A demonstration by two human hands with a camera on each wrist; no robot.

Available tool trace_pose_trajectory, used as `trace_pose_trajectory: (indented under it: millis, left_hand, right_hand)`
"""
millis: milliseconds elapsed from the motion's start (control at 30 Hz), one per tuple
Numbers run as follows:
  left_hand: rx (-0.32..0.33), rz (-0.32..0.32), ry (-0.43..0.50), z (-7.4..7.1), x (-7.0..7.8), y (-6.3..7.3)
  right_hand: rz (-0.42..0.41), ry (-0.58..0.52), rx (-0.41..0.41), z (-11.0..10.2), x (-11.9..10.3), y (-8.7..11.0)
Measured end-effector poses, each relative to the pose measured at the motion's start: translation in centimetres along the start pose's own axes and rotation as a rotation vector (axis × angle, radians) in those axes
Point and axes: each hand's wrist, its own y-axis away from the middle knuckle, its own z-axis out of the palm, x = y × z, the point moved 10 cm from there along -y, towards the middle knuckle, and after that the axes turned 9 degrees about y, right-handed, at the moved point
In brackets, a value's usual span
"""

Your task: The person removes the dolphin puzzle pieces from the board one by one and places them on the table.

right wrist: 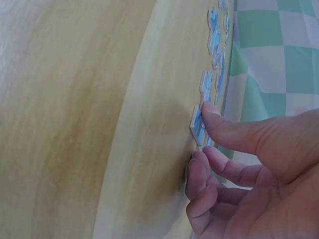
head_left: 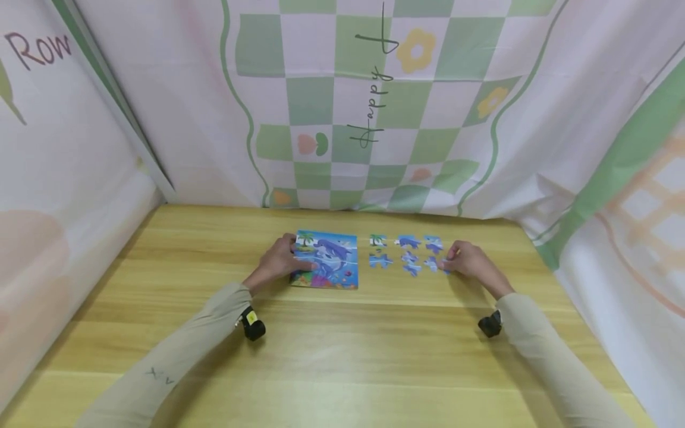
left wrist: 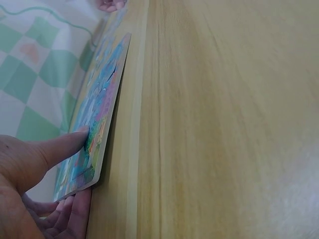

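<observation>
My left hand (head_left: 277,258) grips the left edge of a rectangular dolphin picture board (head_left: 334,261). In the left wrist view the thumb lies on its printed face and the other fingers are under its edge. My right hand (head_left: 471,260) pinches a small blue jigsaw piece (right wrist: 196,125) at the right end of the loose pieces; the right wrist view shows the thumb on it and the fingers curled below. Beside it lie more jigsaw pieces in two rows, among them a palm tree piece (head_left: 377,240), a dolphin piece (head_left: 409,241) and a light blue piece (head_left: 380,261).
Everything rests on a wooden table (head_left: 364,356). A checked cloth (head_left: 358,107) hangs behind its far edge, and white printed cloth stands on both sides. A small black camera is worn at each wrist.
</observation>
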Motion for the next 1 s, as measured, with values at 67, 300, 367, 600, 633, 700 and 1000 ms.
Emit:
trace_pose_trajectory:
  millis: [67, 300, 367, 600, 633, 700, 1000]
  left_hand:
    - [0.001, -0.001, 0.001, 0.0, 0.1, 0.0]
    - [-0.003, -0.013, 0.017, 0.1, 0.0, 0.1]
    - [-0.009, -0.014, 0.035, 0.2, 0.0, 0.1]
    - [-0.036, -0.026, 0.165, 0.1, -0.3, 0.1]
    - [-0.044, -0.032, 0.187, 0.1, -0.3, 0.1]
    - [-0.055, -0.048, 0.212, 0.1, -0.4, 0.0]
    - [-0.127, -0.082, 0.290, 0.2, -0.6, 0.0]
  right_hand:
    - [0.000, -0.007, -0.004, 0.0, 0.1, 0.0]
    - [-0.001, -0.025, -0.037, -0.3, -0.4, 0.1]
    - [-0.020, -0.016, -0.028, -0.6, -0.9, 0.1]
    - [-0.097, -0.025, 0.036, -1.0, -3.3, 0.0]
    - [-0.114, -0.031, 0.053, -1.0, -3.7, 0.0]
    - [-0.151, -0.047, 0.082, -1.0, -4.7, 0.0]
    - [-0.299, -0.100, 0.114, 0.5, -10.9, 0.0]
